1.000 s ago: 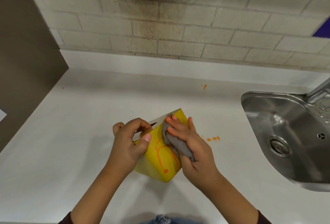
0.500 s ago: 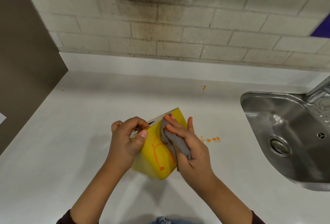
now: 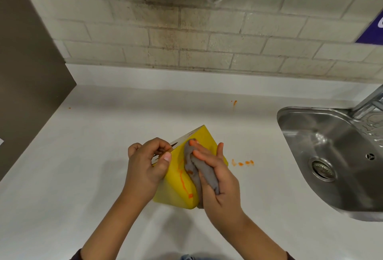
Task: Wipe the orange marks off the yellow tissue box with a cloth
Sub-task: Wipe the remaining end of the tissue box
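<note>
Fingers of the right hand [image 3: 217, 178] clutch the grey cloth [image 3: 198, 173] against the yellow tissue box [image 3: 178, 185] at frame centre; the orange marks [image 3: 183, 181] lie just left of it, while the left hand [image 3: 145, 166] grips the box's upper-left edge.

The right hand [image 3: 219, 178] has worked the grey cloth [image 3: 204, 173] along the yellow tissue box [image 3: 176, 185] over the last second. A second ago the cloth sat bunched high on the face with two orange marks [image 3: 183, 178] showing to its left; now it lies stretched down the right edge as far as the box's near corner, and only one long orange line with a blob at its near end shows. The fingertips [image 3: 193, 142] now show an orange smear. The left hand's [image 3: 146, 168] grip has opened slightly, the thumb lifted higher on the face.
</note>
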Demonstrator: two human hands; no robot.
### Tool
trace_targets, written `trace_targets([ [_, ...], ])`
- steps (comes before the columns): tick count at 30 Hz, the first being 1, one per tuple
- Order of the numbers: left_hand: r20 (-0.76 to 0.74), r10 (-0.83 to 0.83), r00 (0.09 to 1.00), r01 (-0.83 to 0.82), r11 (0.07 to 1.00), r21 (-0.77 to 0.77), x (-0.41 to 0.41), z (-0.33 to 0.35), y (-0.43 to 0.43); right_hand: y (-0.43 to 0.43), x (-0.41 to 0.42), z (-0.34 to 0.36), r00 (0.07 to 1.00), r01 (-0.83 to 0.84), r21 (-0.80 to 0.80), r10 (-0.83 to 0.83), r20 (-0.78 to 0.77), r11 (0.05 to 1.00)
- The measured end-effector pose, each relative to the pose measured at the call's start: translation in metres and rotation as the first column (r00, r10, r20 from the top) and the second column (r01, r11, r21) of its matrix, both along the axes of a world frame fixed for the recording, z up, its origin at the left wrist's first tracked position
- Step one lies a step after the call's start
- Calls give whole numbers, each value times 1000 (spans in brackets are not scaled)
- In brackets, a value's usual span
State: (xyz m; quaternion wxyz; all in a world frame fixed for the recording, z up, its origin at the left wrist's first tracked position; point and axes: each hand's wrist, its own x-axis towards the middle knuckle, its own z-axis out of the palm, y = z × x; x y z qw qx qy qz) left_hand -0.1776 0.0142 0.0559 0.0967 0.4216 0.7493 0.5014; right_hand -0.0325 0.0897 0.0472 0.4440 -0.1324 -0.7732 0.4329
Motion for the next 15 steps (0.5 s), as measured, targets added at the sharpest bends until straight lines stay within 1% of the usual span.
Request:
trace_targets([
  [2, 4, -3, 1000, 3, 1000, -2, 1, 2, 0, 5, 5, -3, 998, -37, 141, 28, 61, 989],
  [4, 19, -3, 1000, 3, 1000, 1, 3, 3, 1, 15, 8, -4, 993, -30, 223, 4, 115, 974],
  [5, 25, -3, 1000, 3, 1000, 3, 4, 4, 1, 20, 8, -4, 992, -6, 222, -22, 121, 975],
  [7, 26, -1, 1000, 1, 1000, 3, 5, 5, 1, 24, 6, -1, 992, 65, 163, -81, 98, 985],
  [9, 16, 5, 1000, -5, 1000, 1, 4, 5, 0, 23, 0, 3, 991, 113, 53, -117, 65, 992],
  [11, 10, 13, 1000, -13, 1000, -14, 4, 6, 0, 18, -6, 7, 993, 113, -40, -112, 39, 993],
  [13, -6, 14, 1000, -14, 999, -31, 3, 7, 1, 13, -9, 9, 997, 75, -38, -73, 33, 996],
  [15, -9, 10, 1000, -10, 999, -35, 3, 7, 1, 9, -7, 5, 998, 8, 48, -11, 63, 999],
])
